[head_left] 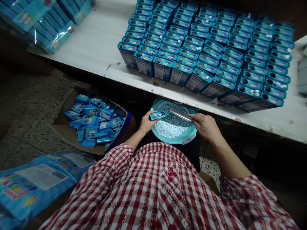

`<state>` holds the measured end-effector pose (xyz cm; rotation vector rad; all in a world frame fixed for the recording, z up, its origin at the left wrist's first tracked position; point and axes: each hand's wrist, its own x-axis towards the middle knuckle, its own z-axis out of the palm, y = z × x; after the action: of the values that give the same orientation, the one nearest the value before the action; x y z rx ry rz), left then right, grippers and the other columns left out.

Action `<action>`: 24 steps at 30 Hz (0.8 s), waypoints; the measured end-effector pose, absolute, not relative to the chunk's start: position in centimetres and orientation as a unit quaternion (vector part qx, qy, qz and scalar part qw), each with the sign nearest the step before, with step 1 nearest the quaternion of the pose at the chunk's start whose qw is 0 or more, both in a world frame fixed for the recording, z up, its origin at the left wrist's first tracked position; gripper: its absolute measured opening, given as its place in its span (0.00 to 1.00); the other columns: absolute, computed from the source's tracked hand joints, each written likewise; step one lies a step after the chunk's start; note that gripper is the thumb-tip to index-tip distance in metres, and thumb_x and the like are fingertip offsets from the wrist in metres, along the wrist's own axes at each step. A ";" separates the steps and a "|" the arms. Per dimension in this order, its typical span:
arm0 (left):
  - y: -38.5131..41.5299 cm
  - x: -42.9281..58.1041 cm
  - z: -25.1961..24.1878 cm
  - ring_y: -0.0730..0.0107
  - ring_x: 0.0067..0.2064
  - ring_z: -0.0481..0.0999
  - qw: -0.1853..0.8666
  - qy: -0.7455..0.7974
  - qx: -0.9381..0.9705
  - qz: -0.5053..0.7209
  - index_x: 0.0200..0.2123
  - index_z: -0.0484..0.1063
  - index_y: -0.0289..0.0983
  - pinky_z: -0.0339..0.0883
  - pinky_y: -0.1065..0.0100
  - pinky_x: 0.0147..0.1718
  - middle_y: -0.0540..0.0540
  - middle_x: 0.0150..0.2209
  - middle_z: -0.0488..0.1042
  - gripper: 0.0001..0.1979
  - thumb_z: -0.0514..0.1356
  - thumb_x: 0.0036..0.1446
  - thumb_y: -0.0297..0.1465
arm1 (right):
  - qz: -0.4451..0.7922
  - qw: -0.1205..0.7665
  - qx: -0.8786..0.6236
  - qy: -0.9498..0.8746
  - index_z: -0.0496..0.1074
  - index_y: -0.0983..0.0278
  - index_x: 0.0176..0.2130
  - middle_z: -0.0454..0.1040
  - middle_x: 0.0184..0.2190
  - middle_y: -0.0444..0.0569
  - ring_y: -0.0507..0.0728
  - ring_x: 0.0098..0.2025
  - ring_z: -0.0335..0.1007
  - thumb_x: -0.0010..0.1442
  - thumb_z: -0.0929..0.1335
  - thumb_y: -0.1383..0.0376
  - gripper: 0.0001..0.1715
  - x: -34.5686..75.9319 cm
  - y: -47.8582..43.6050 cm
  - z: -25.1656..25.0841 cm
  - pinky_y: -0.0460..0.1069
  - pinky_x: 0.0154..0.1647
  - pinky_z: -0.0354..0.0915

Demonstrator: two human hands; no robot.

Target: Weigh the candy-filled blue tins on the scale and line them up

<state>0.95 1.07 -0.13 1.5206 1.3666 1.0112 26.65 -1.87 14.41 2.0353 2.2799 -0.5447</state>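
My left hand (147, 122) is closed round a small blue candy box (157, 115), tilted so that its top with a dark round hole faces up. It hangs over the left side of a turquoise basin (178, 139). Small white candies (171, 127) fill much of the basin. A slim, shiny metal scoop (181, 115), shaped like a narrow tube or trough, is gripped in my right hand (205, 125) above the candies. Its far end points left, towards the box but apart from it. Whether the scoop carries candies cannot be made out.
Rows of upright blue candy boxes (183, 68) stand on the white table (83, 57), some with white candies at their holes. Wrapped packs (40, 24) lie at its left end. A carton (63, 127) of loose boxes is left of the basin, with blue printed bags (43, 182) nearer me.
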 end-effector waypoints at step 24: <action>-0.2 0.6 0.8 0.60 0.51 0.72 0.558 0.426 0.508 0.499 0.41 0.70 0.36 0.61 0.58 0.53 0.42 0.45 0.75 0.23 0.70 0.38 0.30 | -0.248 0.165 0.678 0.672 0.70 0.61 0.52 0.71 0.50 0.55 0.61 0.49 0.69 0.60 0.55 0.74 0.26 27.5 -3.0 -0.6 0.51 0.46 0.64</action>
<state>0.61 -0.20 0.80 1.1973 1.0059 1.1780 27.46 -3.03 -0.61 1.9330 1.9134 -0.7057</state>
